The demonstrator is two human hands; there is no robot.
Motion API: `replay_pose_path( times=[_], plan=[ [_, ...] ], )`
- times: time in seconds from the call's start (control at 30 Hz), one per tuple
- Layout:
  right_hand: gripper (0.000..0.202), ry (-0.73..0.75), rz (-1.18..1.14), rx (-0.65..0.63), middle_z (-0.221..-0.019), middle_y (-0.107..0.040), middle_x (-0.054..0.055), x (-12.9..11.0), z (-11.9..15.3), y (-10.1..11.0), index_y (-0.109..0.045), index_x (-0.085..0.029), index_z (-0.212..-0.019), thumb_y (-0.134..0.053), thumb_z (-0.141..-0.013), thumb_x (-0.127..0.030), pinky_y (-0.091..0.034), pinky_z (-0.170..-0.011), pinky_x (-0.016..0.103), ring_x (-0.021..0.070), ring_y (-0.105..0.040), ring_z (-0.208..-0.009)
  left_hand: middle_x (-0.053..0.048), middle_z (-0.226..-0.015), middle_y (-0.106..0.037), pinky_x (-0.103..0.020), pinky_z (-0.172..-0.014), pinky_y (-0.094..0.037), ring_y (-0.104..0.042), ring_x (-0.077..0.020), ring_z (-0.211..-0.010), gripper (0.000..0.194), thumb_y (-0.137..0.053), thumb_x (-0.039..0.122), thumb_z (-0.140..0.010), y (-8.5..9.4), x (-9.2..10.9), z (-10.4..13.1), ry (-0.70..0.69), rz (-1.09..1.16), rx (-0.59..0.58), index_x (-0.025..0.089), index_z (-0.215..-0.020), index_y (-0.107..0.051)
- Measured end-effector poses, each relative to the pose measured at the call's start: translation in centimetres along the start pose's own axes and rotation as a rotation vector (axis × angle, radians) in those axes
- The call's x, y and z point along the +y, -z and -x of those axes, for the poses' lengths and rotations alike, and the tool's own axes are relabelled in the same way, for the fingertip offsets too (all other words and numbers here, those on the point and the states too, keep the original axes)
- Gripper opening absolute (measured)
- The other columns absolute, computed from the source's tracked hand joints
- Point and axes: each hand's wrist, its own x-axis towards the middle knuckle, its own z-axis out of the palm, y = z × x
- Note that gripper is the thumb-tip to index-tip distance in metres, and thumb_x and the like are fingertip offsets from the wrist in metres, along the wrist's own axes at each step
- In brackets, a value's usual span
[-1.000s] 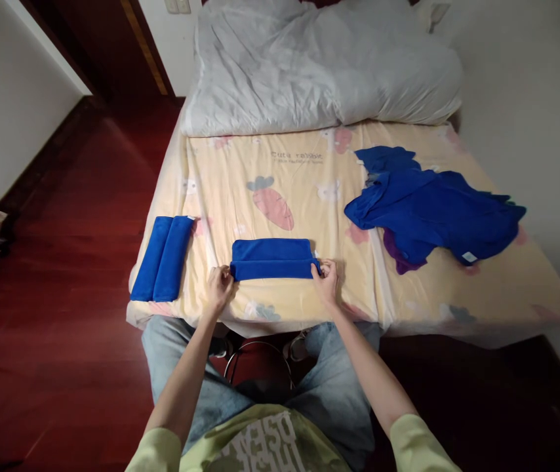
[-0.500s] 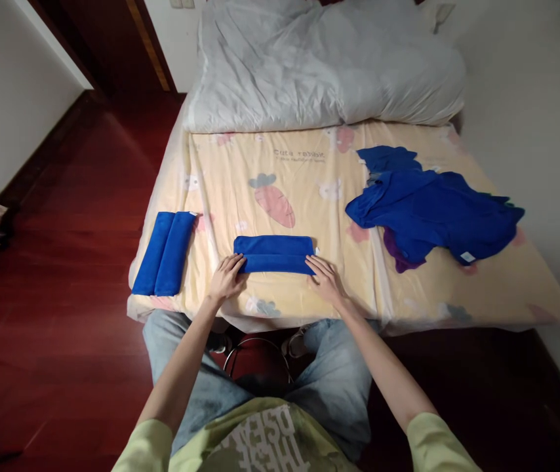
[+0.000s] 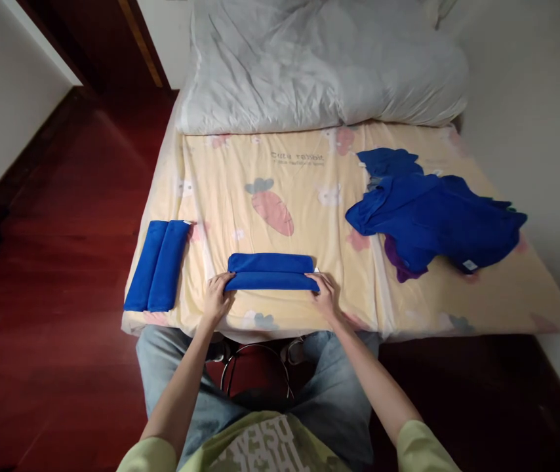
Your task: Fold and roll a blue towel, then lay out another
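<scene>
Cloth (image 3: 270, 273), a soft blue folded oblong, has left grip (image 3: 217, 295) and right grip (image 3: 325, 296) pinching its ends.

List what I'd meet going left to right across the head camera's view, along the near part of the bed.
Folded blue cloth at the left → left hand → folded blue cloth between the hands → right hand → loose blue heap.

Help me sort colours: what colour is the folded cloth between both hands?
The cloth is blue; head view.
</scene>
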Motion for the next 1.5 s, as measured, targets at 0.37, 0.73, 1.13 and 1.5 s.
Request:
replay_pose_path(
  times=[0.37,0.73,1.13,1.5],
  plan=[
    [0.031,-0.204,-0.051,0.059,-0.118,-0.073,0.012,1.5,1.4,-1.2,-0.066,-0.021,-0.125,-0.057,-0.099,-0.034,-0.058,-0.099,0.043,0.0259,-0.07,-0.109,-0.01,-0.1,-0.064,-0.04,-0.086,-0.051,-0.061,-0.0256,-0.096,0.026,-0.049,0.035,-0.103,-0.6,-0.3,0.1,0.204,0.007,0.144,0.019,-0.118,-0.062],
    [0.047,-0.392,-0.13,0.084,-0.115,-0.074,0.016,1.2,1.1,-1.6,-0.062,-0.016,-0.133,-0.058,-0.099,-0.048,-0.06,-0.091,0.041,0.025,-0.073,-0.1,-0.015,-0.116,-0.069,-0.043,-0.094,-0.054,-0.067,-0.0272,-0.108,0.042,-0.052,0.048,-0.101,-1.5,-1.0,0.6,0.324,0.079,0.231,0.017,-0.129,-0.056],
    [0.044,-0.546,-0.354,0.152,-0.076,-0.064,0.0,0.5,-0.6,-2.3,-0.052,-0.02,-0.116,-0.065,-0.091,-0.053,-0.052,-0.064,0.029,0.0173,-0.063,-0.068,-0.005,-0.081,-0.069,-0.028,-0.069,-0.051,-0.064,-0.0169,-0.071,0.031,-0.054,0.043,-0.097,-0.9,0.1,-0.2,0.359,0.147,0.243,0.017,-0.109,-0.065],
    [0.024,-0.445,0.171,-0.003,-0.092,-0.069,0.008,-0.6,-5.2,-1.1,-0.06,-0.02,-0.107,-0.065,-0.086,-0.031,-0.052,-0.083,0.038,0.025,-0.066,-0.088,-0.013,-0.104,-0.067,-0.04,-0.092,-0.053,-0.065,-0.0258,-0.101,0.023,-0.054,0.033,-0.096,-0.6,2.1,-2.8,0.33,-0.066,0.238,0.019,-0.103,-0.072]
  ],
)
